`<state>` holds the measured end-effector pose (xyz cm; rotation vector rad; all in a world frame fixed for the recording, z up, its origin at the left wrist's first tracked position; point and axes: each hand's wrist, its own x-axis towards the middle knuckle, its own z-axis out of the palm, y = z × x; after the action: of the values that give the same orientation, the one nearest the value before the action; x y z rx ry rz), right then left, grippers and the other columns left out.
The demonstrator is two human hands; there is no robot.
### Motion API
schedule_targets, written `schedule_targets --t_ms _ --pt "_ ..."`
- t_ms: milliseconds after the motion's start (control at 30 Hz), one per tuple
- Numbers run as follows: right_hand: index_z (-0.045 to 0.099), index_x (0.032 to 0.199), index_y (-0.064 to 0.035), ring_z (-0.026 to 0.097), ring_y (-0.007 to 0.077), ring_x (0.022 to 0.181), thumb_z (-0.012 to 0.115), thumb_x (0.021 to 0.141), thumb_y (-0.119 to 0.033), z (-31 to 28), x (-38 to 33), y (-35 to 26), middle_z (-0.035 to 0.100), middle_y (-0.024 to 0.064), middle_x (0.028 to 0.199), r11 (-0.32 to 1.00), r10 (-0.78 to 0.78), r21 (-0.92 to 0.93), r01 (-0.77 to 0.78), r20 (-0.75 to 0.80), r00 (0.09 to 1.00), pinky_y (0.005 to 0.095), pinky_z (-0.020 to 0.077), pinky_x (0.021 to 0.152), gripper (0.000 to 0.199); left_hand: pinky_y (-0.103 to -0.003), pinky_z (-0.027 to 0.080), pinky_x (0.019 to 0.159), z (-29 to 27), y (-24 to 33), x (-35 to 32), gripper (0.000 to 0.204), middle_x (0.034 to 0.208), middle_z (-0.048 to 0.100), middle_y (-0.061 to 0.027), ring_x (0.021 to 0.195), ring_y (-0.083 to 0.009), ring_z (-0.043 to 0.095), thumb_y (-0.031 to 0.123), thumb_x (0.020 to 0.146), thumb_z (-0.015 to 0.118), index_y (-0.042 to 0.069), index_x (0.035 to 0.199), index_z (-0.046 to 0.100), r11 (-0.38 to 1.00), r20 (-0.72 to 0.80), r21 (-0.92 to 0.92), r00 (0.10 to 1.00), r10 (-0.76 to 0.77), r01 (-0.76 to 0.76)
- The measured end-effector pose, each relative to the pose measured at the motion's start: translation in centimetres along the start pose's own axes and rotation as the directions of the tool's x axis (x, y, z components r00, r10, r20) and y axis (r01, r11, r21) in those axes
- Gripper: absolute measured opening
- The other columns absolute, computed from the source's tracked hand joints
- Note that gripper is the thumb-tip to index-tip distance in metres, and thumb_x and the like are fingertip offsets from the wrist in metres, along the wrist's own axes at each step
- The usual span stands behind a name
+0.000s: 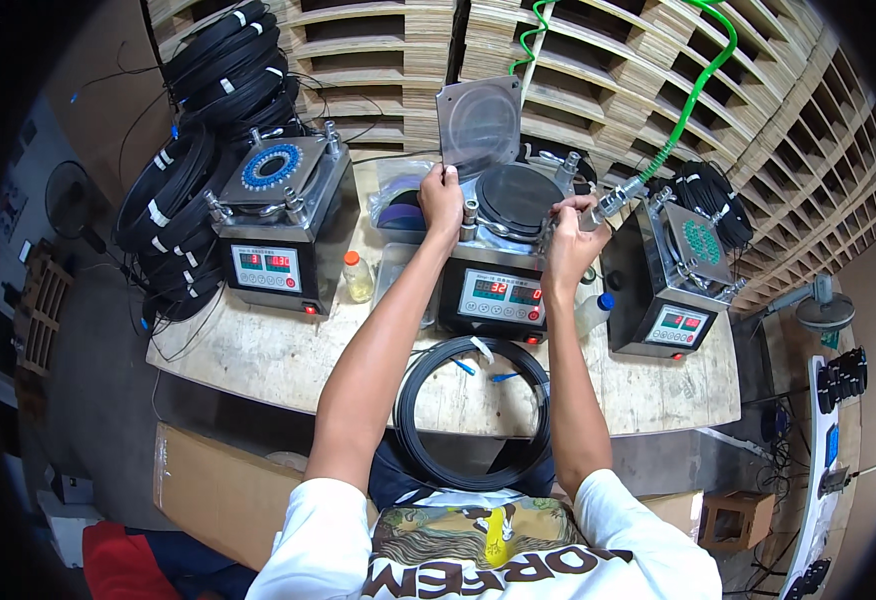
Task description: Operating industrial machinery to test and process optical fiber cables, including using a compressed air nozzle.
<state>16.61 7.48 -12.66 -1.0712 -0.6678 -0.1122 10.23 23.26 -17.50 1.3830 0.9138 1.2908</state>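
Observation:
In the middle of the bench stands a polishing machine (453,300) with a lit red display and a round dark pad (520,195) on top. My left hand (441,205) is closed at the lower corner of a square metal plate (480,125), which stands tilted up behind the pad. My right hand (575,245) grips a metal air blow gun (613,202) at the pad's right side. A green coiled hose (693,100) runs from the gun up and back. A coil of black cable (408,410) with blue connectors lies at the bench's front edge, below my forearms.
A similar machine (273,235) with a ring of blue connectors stands left; another (673,275) with green ones stands right. Bottles with orange (358,278) and blue (595,312) caps flank the middle machine. Black cable coils (173,200) pile up left. Wooden pallets (378,75) rise behind.

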Motion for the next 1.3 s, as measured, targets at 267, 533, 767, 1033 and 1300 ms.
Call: schedule_targets --t_ms 267,533,767,1033,1300 --pt "0.054 0.080 0.0004 0.056 0.0132 0.072 0.050 0.084 0.005 0.4 -0.3 0.3 0.059 0.0065 0.077 0.998 -0.060 0.002 0.061 -0.114 0.992 0.0277 0.0467 0.071 0.007 -0.044 0.046 0.072 0.3 0.0 0.0 0.023 0.083 0.065 -0.0232 0.077 -0.0391 0.062 0.018 0.096 0.055 -0.004 0.096 0.061 0.997 -0.049 0.024 0.996 0.079 -0.077" --pt "0.056 0.083 -0.0007 0.059 0.0134 0.072 0.051 0.084 0.001 3.1 -0.5 -2.3 0.060 0.0065 0.078 0.959 0.155 0.198 -0.205 0.241 0.958 0.0268 0.0482 0.071 0.005 -0.035 0.050 0.083 -0.2 -3.6 2.2 0.032 0.102 0.072 -0.0158 0.089 -0.0258 0.068 0.001 0.091 0.053 -0.002 0.122 0.061 0.985 -0.048 -0.137 0.994 0.100 -0.106" --pt "0.054 0.081 -0.0004 0.056 0.0115 0.071 0.052 0.084 0.002 6.5 -1.1 -1.7 0.058 0.0043 0.077 0.978 0.065 0.175 -0.114 0.266 0.962 0.0262 0.0450 0.068 0.005 -0.026 0.048 0.074 -0.1 -0.6 0.6 0.031 0.098 0.071 -0.0077 0.083 -0.0110 0.063 -0.008 0.089 0.050 -0.002 0.118 0.061 0.985 0.102 -0.158 0.991 0.091 -0.075" --pt "0.052 0.082 -0.0012 0.057 0.0143 0.074 0.050 0.087 0.002 7.6 -1.6 -1.0 0.056 0.0062 0.081 0.977 -0.025 0.213 -0.031 0.257 0.966 0.0287 0.0487 0.072 0.006 -0.030 0.050 0.075 0.3 0.2 0.3 0.024 0.090 0.073 -0.0112 0.079 -0.0160 0.066 -0.006 0.087 0.057 -0.002 0.109 0.065 0.975 0.066 -0.221 0.996 0.051 -0.035" --pt "0.052 0.080 0.0010 0.059 0.0166 0.074 0.046 0.082 0.008 9.5 2.7 -3.1 0.057 0.0100 0.081 0.872 -0.138 0.478 0.101 0.044 0.989 0.0297 0.0500 0.069 0.009 -0.031 0.049 0.071 0.2 0.3 0.2 0.021 0.085 0.071 -0.0090 0.073 -0.0156 0.063 -0.006 0.088 0.056 -0.002 0.107 0.065 0.984 0.015 -0.173 0.999 0.039 -0.036"
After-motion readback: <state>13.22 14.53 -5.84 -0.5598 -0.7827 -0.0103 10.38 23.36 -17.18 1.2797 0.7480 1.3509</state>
